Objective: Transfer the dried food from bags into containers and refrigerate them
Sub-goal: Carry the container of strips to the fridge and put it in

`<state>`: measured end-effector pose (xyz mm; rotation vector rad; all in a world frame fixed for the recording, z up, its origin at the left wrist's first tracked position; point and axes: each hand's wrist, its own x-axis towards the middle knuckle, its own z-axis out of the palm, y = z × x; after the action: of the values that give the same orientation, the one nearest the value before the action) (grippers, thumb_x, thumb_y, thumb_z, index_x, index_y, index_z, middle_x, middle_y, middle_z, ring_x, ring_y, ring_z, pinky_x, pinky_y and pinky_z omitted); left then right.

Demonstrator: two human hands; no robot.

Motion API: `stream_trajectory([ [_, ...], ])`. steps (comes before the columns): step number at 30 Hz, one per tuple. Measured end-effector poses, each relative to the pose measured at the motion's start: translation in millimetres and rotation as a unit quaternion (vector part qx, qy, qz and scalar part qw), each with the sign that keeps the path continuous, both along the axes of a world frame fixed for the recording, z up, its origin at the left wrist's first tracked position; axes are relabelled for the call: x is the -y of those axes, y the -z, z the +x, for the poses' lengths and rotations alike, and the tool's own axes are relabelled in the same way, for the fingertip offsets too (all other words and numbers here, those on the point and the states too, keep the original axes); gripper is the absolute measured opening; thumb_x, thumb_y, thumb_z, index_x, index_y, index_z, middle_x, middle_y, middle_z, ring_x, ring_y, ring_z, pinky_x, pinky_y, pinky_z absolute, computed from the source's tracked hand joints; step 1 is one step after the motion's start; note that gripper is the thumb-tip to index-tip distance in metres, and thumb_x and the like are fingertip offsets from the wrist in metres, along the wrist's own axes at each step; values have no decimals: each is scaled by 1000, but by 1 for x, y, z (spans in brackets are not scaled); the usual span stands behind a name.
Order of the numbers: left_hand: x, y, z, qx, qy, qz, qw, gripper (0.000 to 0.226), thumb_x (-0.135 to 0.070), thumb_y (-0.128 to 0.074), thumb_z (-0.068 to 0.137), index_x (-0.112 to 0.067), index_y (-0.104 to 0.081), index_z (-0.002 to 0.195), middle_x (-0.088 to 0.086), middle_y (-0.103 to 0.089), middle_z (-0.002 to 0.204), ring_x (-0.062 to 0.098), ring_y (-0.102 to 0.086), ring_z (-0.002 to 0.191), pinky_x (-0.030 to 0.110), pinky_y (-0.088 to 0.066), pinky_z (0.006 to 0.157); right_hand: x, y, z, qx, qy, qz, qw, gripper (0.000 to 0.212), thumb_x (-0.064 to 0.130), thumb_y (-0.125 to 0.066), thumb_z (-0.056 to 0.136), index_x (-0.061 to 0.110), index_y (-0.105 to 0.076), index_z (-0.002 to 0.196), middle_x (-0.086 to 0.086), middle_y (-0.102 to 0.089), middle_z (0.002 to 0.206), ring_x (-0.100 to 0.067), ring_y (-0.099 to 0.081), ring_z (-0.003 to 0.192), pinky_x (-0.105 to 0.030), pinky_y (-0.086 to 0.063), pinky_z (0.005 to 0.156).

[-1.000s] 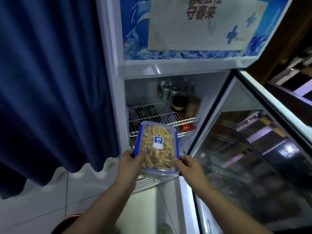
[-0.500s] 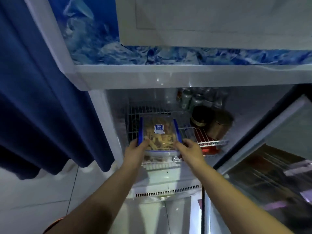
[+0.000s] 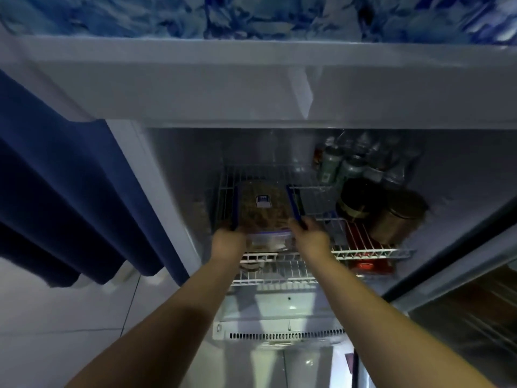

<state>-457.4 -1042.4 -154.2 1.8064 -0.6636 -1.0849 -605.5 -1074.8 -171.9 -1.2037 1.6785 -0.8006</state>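
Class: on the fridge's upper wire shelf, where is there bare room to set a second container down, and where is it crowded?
Bare wire shelf lies between the container, held by the left hand and right hand, and the dark jar. A narrow strip runs along the front rim before the gold tin. The right rear corner is crowded with bottles.
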Motion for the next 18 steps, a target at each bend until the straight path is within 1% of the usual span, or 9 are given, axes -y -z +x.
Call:
stream_trajectory([
  [2, 4, -3, 1, 62, 20, 26, 998, 34, -7, -41, 98, -5, -50, 130, 16, -54, 131, 24, -55, 105, 25, -45, 81, 1, 0, 3, -16, -18, -4, 1000, 48, 32, -52, 94, 7, -47, 134, -14, -56, 129, -30, -56, 113, -28, -43, 83],
  [3, 3, -6, -1, 136, 67, 49, 987, 36, -5, -35, 99, -7, -47, 133, 14, -51, 135, 28, -48, 120, 28, -41, 90, 0, 0, 5, -14, -24, -5, 1000, 45, 29, -53, 94, 6, -47, 133, -13, -57, 128, -28, -56, 113, -25, -40, 81],
  [4, 2, -5, -1, 209, 103, 59, 971, 37, -3, -32, 99, -7, -46, 133, 13, -50, 136, 30, -42, 126, 31, -39, 95, -3, 0, 6, -10, -29, -2, 1000, 45, 27, -53, 94, 6, -47, 133, -11, -57, 127, -27, -56, 113, -24, -40, 80],
  [6, 2, 6, 4, 266, 129, 85, 951, 38, 0, -33, 98, -6, -45, 133, 12, -50, 135, 30, -42, 126, 32, -39, 97, -6, 3, 7, -11, -42, 6, 999, 48, 26, -54, 93, 7, -44, 136, -12, -57, 128, -27, -57, 113, -27, -44, 83],
  [8, 3, 10, 4, 281, 131, 85, 947, 38, 1, -34, 97, -7, -47, 131, 11, -51, 133, 28, -46, 123, 31, -42, 95, -10, 5, 7, -17, -48, 10, 999, 48, 24, -54, 94, 9, -43, 137, -14, -59, 126, -28, -59, 110, -27, -45, 82],
  [10, 0, 15, 2, 223, 129, 61, 964, 36, 0, -37, 96, -6, -49, 130, 12, -53, 131, 28, -49, 118, 30, -45, 91, -14, 2, 6, -17, -51, 3, 999, 41, 17, -54, 93, 8, -48, 133, -13, -63, 117, -27, -61, 102, -24, -42, 73],
  [12, -4, 12, 3, 87, 45, 27, 995, 32, -5, -44, 94, -2, -53, 125, 19, -58, 124, 31, -56, 107, 33, -48, 84, -21, -1, 3, -8, -60, -6, 998, 33, 12, -53, 92, 7, -55, 124, -11, -64, 103, -25, -60, 89, -24, -41, 65],
  [14, -17, 4, 2, 101, 37, -5, 994, 27, -13, -47, 93, 0, -57, 115, 23, -63, 109, 37, -60, 95, 38, -49, 79, -32, -4, -1, -16, -72, -21, 997, 24, 14, -54, 91, 10, -60, 114, -7, -64, 98, -20, -59, 83, -24, -41, 65],
  [18, -51, -20, 5, 119, 100, -11, 988, 21, -12, -47, 91, 1, -61, 100, 7, -55, 66, 16, -47, 53, 16, -37, 44, -54, -8, -6, -97, -95, -56, 989, 27, 17, -55, 89, 17, -62, 115, -14, -60, 115, -21, -60, 88, -27, -45, 73],
])
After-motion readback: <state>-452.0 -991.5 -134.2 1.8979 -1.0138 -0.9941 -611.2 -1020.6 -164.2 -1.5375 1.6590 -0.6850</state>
